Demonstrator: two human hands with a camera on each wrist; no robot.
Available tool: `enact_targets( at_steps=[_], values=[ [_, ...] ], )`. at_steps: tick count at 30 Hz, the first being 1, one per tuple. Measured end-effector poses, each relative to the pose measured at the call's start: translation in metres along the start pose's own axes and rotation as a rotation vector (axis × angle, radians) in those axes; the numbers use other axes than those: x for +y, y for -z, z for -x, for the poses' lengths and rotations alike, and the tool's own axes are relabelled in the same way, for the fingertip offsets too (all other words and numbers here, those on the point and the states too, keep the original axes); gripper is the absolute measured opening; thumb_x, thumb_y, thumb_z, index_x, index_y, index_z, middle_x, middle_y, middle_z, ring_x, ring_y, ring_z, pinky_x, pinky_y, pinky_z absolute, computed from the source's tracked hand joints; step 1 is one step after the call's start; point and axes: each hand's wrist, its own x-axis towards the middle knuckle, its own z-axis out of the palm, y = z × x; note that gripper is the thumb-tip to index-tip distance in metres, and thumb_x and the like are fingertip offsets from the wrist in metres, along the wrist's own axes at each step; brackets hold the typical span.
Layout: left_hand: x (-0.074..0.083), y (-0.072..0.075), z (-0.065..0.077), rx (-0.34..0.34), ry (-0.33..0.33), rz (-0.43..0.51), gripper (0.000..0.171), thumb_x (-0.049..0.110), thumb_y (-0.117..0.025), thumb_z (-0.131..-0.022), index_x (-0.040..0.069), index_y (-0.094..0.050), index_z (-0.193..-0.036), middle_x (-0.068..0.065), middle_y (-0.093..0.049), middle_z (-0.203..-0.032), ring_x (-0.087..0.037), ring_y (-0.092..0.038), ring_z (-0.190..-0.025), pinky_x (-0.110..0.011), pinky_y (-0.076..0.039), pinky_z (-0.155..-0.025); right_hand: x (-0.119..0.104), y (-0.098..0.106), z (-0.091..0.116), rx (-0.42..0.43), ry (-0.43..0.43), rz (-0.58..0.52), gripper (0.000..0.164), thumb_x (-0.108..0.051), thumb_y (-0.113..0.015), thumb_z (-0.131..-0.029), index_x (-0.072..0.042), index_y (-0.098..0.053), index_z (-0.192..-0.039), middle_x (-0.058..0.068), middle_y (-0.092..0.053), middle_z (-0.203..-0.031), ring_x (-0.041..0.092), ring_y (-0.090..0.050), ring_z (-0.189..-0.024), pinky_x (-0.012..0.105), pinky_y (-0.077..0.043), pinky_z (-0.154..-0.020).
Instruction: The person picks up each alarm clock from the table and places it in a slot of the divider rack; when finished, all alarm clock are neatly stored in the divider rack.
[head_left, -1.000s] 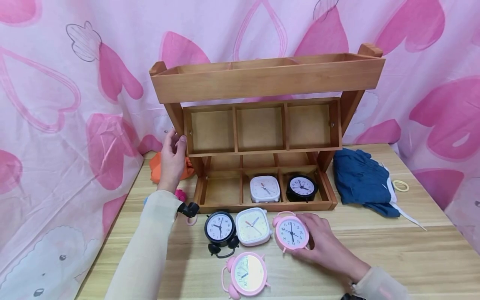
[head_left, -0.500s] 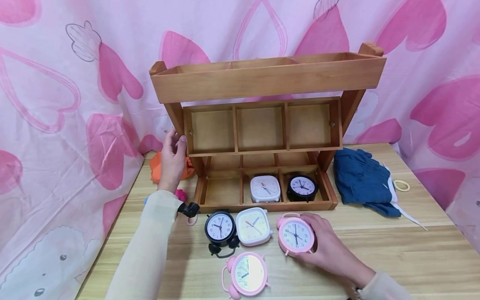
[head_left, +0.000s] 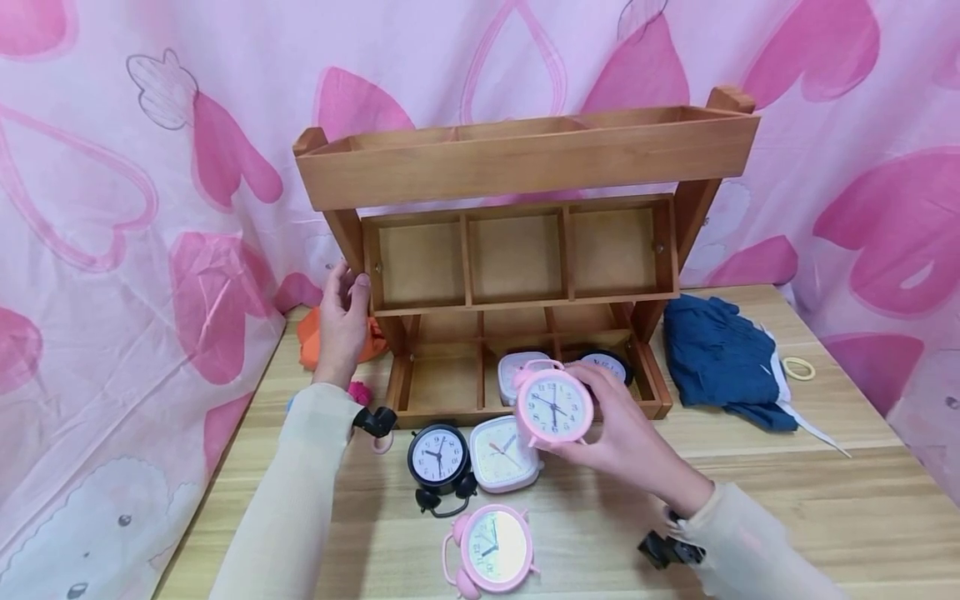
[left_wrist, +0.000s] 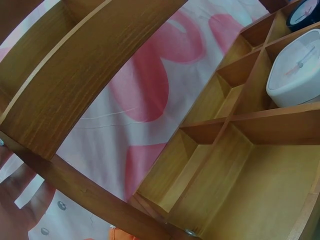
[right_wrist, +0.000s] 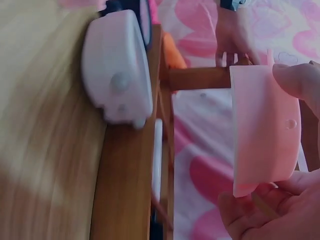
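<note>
My right hand grips a pink twin-bell alarm clock by its round sides, raised off the table in front of the wooden rack. In the right wrist view, thumb and fingers hold the pink case at opposite sides. My left hand holds the rack's left upright beside the middle tier. The lower tier holds a white square clock and a round black clock, both partly hidden by the raised clock and right hand. Lower-tier left compartment is bare.
Before the rack lie a black twin-bell clock, a white square clock and another pink clock. Blue cloth and a pale yellow ring lie right. Orange cloth sits behind my left hand.
My right hand has lifted the pink clock from the tabletop and moved it up and left toward the lower tier. My left hand stays at the upright.
</note>
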Motion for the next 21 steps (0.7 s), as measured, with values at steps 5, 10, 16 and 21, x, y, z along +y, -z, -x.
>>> enact_targets(
  at_steps=[5, 10, 16, 21],
  values=[
    [0.016, 0.000, 0.009, -0.012, 0.008, -0.007, 0.053, 0.039, -0.046, -0.104, 0.026, -0.032, -0.153, -0.005, -0.036, -0.157, -0.023, -0.034, -0.146, -0.041, -0.030, -0.120, -0.015, -0.022, -0.024, -0.053, -0.043, -0.057, 0.092, -0.055, -0.088, -0.064, -0.025, -0.046, -0.140, -0.004, -0.045, -0.142, 0.021, -0.045, -0.128, 0.058, -0.044, -0.103],
    [0.019, 0.001, 0.010, -0.007, -0.009, 0.016, 0.051, 0.039, -0.045, -0.104, 0.026, -0.033, -0.152, -0.009, -0.039, -0.155, -0.026, -0.034, -0.146, -0.046, -0.031, -0.119, -0.026, -0.044, -0.055, -0.104, -0.032, -0.034, 0.091, -0.048, -0.090, -0.065, -0.020, -0.047, -0.140, -0.001, -0.046, -0.141, 0.021, -0.045, -0.125, 0.053, -0.046, -0.102],
    [0.021, 0.001, 0.012, -0.013, 0.022, -0.011, 0.053, 0.042, -0.046, -0.103, 0.028, -0.032, -0.152, -0.006, -0.037, -0.156, -0.024, -0.033, -0.146, -0.044, -0.031, -0.120, -0.034, -0.068, -0.090, -0.174, -0.061, -0.033, 0.087, -0.048, -0.089, -0.066, -0.019, -0.049, -0.137, -0.002, -0.051, -0.130, 0.019, -0.048, -0.116, 0.045, -0.049, -0.097],
    [0.023, 0.000, 0.013, -0.015, 0.018, -0.014, 0.053, 0.038, -0.045, -0.104, 0.024, -0.031, -0.153, -0.008, -0.036, -0.156, -0.024, -0.033, -0.146, -0.042, -0.031, -0.119, -0.037, -0.091, -0.112, -0.214, -0.053, 0.023, 0.085, -0.051, -0.088, -0.065, -0.014, -0.052, -0.133, 0.001, -0.054, -0.122, 0.020, -0.049, -0.112, 0.041, -0.048, -0.094]
  ],
)
